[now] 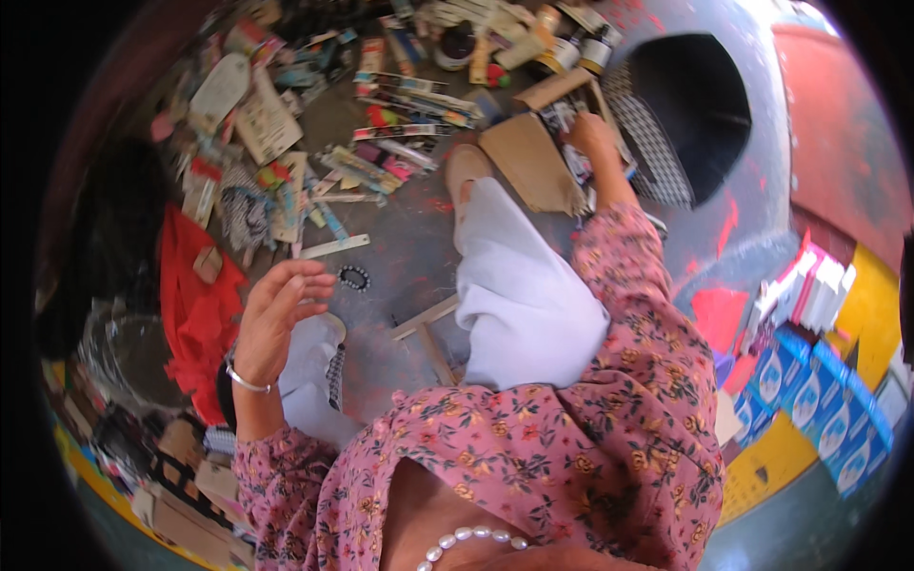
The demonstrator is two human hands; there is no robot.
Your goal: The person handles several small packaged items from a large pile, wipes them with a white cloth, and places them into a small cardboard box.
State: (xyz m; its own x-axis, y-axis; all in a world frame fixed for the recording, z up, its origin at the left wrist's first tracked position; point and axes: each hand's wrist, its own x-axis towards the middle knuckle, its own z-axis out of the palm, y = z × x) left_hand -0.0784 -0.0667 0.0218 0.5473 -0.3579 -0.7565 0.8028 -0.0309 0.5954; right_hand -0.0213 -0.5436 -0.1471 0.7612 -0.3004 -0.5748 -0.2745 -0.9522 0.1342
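Observation:
My right hand (pixel 590 135) reaches into an open cardboard box (pixel 532 160) with its flap folded out; the fingertips are among packed small items, and whether they grip one is hidden. My left hand (pixel 285 307) is raised with nothing in it, thumb apart from the fingers, a silver bangle on the wrist. Below it on the floor lie a beaded bracelet (pixel 354 268) and a pale flat strip (pixel 335 247). Several slim packets (pixel 410 107) are spread left of the box. Behind it stand labelled bottles (pixel 596 51) and a dark jar (pixel 455 46).
A dark, hollow container with houndstooth cloth (pixel 653 143) stands right of the box. Red cloth (pixel 196 307) lies at left, near mixed packages (pixel 268 121). A wooden frame (pixel 428 317) is between my legs. Blue boxes (pixel 803 400) are at right, cardboard boxes (pixel 189 524) at lower left.

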